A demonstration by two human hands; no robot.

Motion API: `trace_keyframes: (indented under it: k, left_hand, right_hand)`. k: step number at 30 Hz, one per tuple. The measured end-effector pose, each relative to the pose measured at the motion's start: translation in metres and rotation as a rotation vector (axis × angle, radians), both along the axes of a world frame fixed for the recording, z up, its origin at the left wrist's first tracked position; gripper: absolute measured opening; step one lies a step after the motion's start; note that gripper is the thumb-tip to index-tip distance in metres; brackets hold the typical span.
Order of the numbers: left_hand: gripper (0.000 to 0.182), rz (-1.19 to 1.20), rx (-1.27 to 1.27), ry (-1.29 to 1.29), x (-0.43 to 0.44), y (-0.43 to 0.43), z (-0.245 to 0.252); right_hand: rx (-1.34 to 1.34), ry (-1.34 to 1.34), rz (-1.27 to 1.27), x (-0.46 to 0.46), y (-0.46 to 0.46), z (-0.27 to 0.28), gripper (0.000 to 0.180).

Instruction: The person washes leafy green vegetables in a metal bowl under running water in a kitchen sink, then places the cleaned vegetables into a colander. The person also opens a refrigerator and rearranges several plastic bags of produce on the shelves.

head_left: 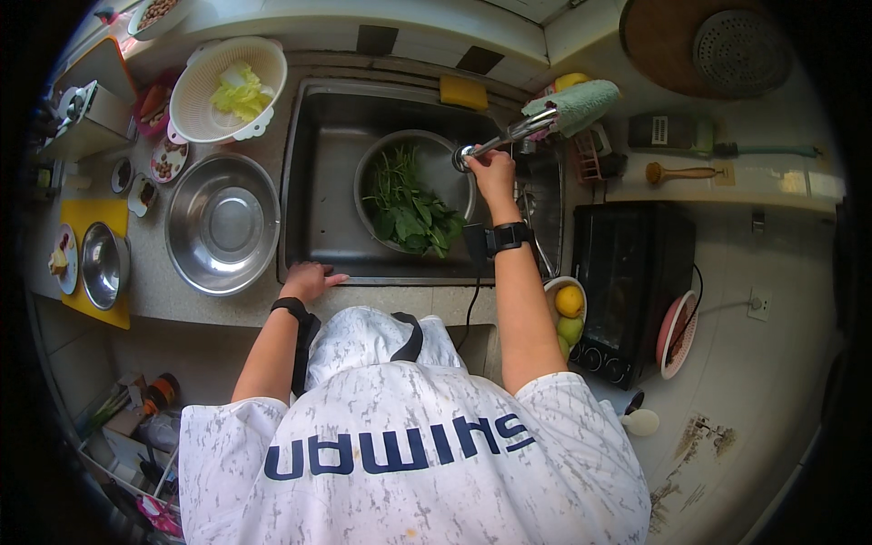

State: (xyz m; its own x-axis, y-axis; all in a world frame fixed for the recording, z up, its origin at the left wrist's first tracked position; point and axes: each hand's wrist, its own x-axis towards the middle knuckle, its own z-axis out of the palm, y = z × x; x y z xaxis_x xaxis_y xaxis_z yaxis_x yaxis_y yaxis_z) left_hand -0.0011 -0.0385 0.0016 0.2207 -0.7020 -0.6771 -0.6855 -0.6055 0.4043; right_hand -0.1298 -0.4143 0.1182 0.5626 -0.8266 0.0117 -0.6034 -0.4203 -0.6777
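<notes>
My right hand grips the spout head of a chrome faucet above the right rim of a metal basin. Green leafy stems lie in that basin, which stands inside the stainless steel sink. No water stream can be made out. My left hand rests on the sink's front left edge with nothing in it, thumb and fingers apart. To its upper left, on the counter, stands a large stainless steel bowl with nothing visible inside.
A white colander holds pale lettuce leaves. A smaller metal bowl sits on a yellow board. A yellow sponge lies at the sink's back edge. Right are a fruit bowl and a black toaster oven.
</notes>
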Motion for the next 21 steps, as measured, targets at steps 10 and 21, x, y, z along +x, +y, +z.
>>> trace_keyframes:
  k: [10,21]
  left_hand:
    - [0.077,0.007,0.024,0.016,0.0001,-0.0015,0.006]
    - [0.077,0.003,0.015,0.025,0.0002,-0.0016,0.0063]
  right_hand:
    - [-0.05,0.037,-0.004,0.0002,-0.0008,0.0017,0.031]
    - [-0.05,-0.068,0.001,0.0041,-0.0018,-0.0075,0.031]
